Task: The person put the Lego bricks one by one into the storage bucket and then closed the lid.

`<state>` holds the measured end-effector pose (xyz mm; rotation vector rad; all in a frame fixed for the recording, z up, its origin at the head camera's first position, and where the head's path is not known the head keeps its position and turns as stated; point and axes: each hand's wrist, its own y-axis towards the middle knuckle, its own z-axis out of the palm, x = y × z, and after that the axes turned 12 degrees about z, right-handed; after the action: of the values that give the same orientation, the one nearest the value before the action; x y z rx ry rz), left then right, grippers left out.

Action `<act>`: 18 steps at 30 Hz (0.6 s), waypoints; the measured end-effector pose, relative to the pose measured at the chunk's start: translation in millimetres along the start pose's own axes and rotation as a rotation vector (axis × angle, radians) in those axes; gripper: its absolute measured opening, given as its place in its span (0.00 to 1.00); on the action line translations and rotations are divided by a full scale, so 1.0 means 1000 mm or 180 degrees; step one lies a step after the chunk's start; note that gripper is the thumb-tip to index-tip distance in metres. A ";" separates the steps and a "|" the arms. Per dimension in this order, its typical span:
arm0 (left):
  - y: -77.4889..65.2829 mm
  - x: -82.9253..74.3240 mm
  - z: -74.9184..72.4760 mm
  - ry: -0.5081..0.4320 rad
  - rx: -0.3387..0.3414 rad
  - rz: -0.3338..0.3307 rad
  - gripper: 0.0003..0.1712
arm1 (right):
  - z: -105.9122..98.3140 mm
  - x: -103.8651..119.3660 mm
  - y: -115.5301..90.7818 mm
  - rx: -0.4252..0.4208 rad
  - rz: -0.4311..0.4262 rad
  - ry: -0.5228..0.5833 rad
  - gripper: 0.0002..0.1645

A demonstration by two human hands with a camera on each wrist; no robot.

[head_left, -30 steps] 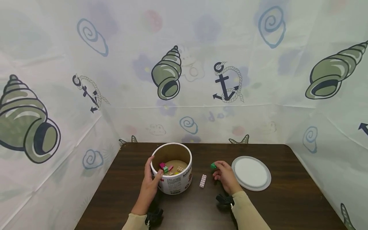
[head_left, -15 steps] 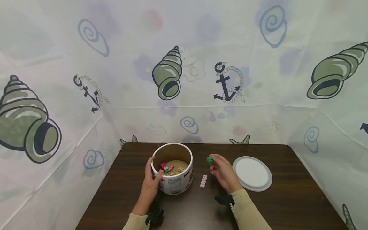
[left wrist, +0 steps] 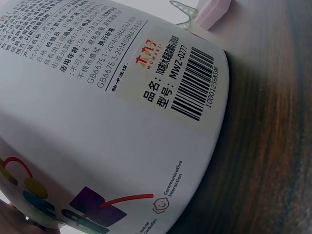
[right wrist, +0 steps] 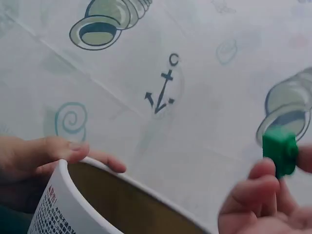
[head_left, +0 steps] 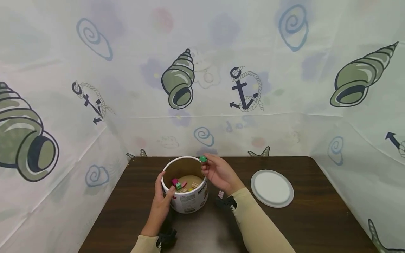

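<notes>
A round white bucket point(head_left: 190, 203) with printed sides stands on the table, several small toy bricks point(head_left: 178, 185) lying at its bottom. My left hand point(head_left: 162, 202) grips its left rim, with the thumb at the near side and fingers round the outside. Above the bucket's right rim, my right hand point(head_left: 221, 174) pinches a green toy brick point(head_left: 203, 159) between thumb and fingertips. The right wrist view shows that green brick point(right wrist: 280, 150) up close, held higher than the rim. A pale pink brick point(head_left: 220, 194) lies on the table, partly hidden by my right wrist.
A round white lid point(head_left: 272, 188) lies flat on the dark wooden table point(head_left: 319, 211), right of my right arm. Patterned white cloth point(head_left: 133, 70) hangs behind the table and at both sides. A black strap sits on each wrist.
My right hand has lifted the green brick and carried it left, from beside the white lid to above the bucket's right rim. The left hand keeps its grip on the rim.
</notes>
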<state>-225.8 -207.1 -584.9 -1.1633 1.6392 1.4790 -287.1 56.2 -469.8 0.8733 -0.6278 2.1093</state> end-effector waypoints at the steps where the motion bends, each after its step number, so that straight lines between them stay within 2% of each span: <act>1: 0.000 0.000 -0.001 -0.0014 0.0002 0.0007 0.43 | 0.003 -0.001 0.004 0.0054 0.0064 -0.0026 0.14; 3: -0.001 0.001 -0.001 0.0015 0.0013 0.0001 0.43 | 0.005 -0.004 0.011 0.0065 0.0158 -0.0115 0.15; 6: -0.002 0.000 0.000 0.0048 0.0042 0.0016 0.43 | 0.007 -0.009 0.016 -0.0114 0.0218 -0.0232 0.14; 10: -0.003 -0.001 0.001 0.0088 0.0031 0.0007 0.44 | 0.011 -0.012 0.018 -0.0338 0.0171 -0.0327 0.14; 15: -0.003 -0.002 0.000 0.0001 0.0015 -0.0016 0.43 | 0.017 -0.013 0.019 -0.0428 0.0139 -0.0356 0.14; 18: -0.002 -0.002 -0.001 -0.0020 0.0014 -0.0012 0.43 | 0.020 -0.012 0.020 -0.0482 0.0139 -0.0392 0.17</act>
<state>-222.8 -207.7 -583.9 -1.1575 1.6345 1.4747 -289.1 25.8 -468.6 0.9159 -0.8663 2.0274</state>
